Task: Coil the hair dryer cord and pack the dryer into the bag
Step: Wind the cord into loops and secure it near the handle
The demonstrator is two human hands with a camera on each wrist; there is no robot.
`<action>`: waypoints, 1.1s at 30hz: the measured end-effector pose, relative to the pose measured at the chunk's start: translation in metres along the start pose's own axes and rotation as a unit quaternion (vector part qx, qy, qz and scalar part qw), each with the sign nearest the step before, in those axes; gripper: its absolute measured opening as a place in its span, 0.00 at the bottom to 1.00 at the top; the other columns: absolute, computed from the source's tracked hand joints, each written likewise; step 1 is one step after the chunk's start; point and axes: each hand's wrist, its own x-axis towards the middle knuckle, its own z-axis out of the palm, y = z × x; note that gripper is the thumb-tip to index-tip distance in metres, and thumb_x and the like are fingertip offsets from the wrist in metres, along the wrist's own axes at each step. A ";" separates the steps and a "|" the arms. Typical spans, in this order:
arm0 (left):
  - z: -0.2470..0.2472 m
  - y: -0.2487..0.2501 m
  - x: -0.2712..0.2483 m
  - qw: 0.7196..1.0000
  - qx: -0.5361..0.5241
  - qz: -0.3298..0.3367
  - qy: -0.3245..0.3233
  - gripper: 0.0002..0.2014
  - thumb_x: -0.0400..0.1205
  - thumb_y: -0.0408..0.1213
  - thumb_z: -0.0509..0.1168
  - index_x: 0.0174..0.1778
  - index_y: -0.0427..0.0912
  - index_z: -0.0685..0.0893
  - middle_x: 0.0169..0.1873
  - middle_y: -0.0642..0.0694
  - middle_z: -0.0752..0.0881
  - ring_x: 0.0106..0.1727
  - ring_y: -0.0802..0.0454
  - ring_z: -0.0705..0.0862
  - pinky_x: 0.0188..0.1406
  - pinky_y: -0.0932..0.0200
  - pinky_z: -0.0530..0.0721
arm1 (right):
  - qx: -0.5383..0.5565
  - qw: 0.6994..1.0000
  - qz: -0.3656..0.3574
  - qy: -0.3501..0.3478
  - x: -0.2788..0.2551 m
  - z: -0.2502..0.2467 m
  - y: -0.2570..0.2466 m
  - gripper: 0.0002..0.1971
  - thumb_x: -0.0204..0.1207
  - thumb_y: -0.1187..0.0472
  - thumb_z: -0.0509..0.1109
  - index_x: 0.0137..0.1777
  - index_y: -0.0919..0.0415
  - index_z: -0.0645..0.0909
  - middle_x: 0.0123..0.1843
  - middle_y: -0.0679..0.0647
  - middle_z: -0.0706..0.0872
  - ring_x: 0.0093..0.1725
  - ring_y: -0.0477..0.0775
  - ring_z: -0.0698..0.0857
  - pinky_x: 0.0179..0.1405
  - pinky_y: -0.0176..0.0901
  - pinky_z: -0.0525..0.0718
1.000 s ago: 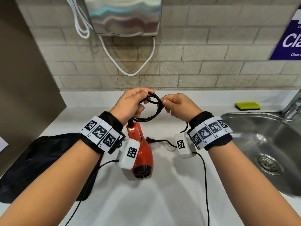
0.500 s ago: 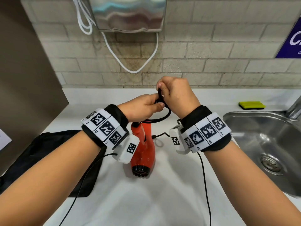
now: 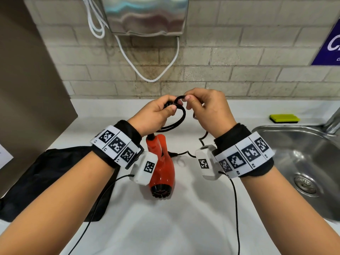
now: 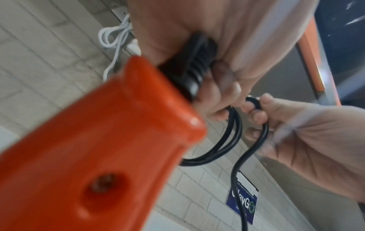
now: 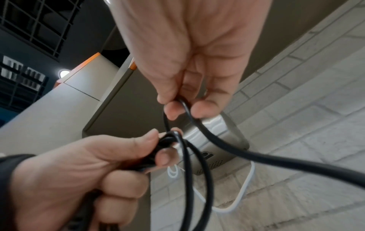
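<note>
An orange-red hair dryer [image 3: 161, 166] hangs nozzle-down under my left hand [image 3: 158, 113], which grips the coiled loops of its black cord [image 3: 181, 116] and the cord's stem above the handle [image 4: 189, 68]. My right hand [image 3: 206, 109] pinches a fresh loop of the cord [image 5: 187, 109] between thumb and fingers, right beside the left hand's coil. The free cord runs down behind the right wrist to the plug [image 3: 172, 154] lying on the white counter [image 3: 184, 218]. The black bag [image 3: 46, 177] lies flat on the counter at the left, under my left forearm.
A steel sink [image 3: 303, 162] with a tap lies at the right, with a yellow-green sponge [image 3: 283, 118] behind it. A metal hand dryer [image 3: 147, 15] with white cables hangs on the brick wall ahead. A grey panel [image 3: 27, 89] borders the left.
My right hand has come off the top of the coil and drawn slightly right, now pinching a new small loop. The dryer has swung a little while hanging from the left hand.
</note>
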 end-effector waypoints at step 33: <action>0.002 -0.009 0.003 0.996 0.036 -0.026 0.083 0.06 0.86 0.37 0.54 0.49 0.49 0.75 0.33 0.52 0.73 0.16 0.64 0.69 0.20 0.71 0.63 | -0.119 0.934 0.195 -0.274 -0.051 0.090 0.159 0.09 0.77 0.71 0.55 0.42 0.58 0.73 0.44 0.60 0.81 0.46 0.59 0.81 0.44 0.42 0.73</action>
